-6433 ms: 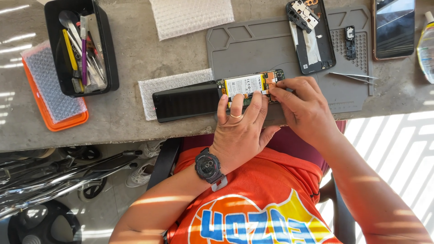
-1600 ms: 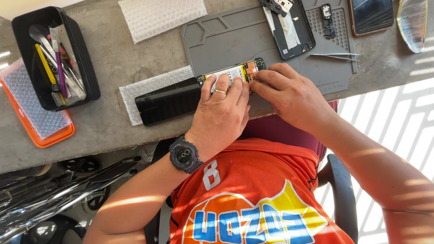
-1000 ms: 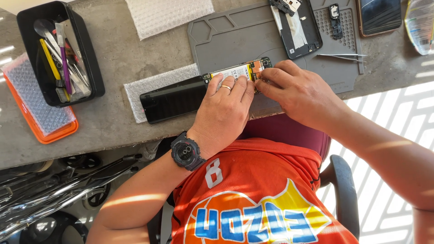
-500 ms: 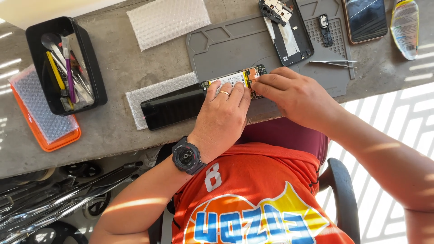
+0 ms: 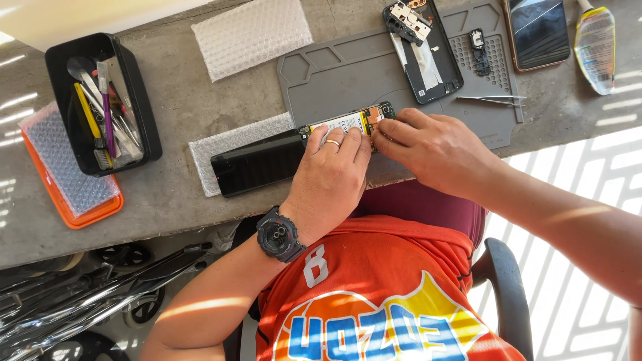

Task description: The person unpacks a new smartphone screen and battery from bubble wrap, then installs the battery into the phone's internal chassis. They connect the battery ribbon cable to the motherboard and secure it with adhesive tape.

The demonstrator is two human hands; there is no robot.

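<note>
Nearest the camera is an orange printed shirt (image 5: 381,294), and a dark wristwatch (image 5: 277,235) sits on the left forearm. The left hand (image 5: 331,177) lies palm down across the near half of an opened phone (image 5: 294,147), fingers held close together and pressing on it, a ring on one finger. The right hand (image 5: 435,150) comes in from the right, its fingertips drawn together on the phone's exposed end, where a yellow-labelled battery and small orange parts show; whether it pinches anything there is hidden by the fingers. The phone lies lengthwise near the front edge of the grey worktop (image 5: 174,194), its dark half resting on a small sheet of bubble wrap (image 5: 221,144) and its opened end on a grey work mat (image 5: 354,73). On the mat past the hands lie tweezers (image 5: 491,99), a dark phone back shell (image 5: 422,50) with a part on top, and a small black component (image 5: 478,48). To the left stands a black bin of tools (image 5: 103,103), just beside an orange tray (image 5: 70,174) lined with bubble wrap. Farther back lie a larger sheet of bubble wrap (image 5: 251,37), a second phone (image 5: 538,30) with a dark screen, and a clear squeeze bottle (image 5: 596,47) on its side.
</note>
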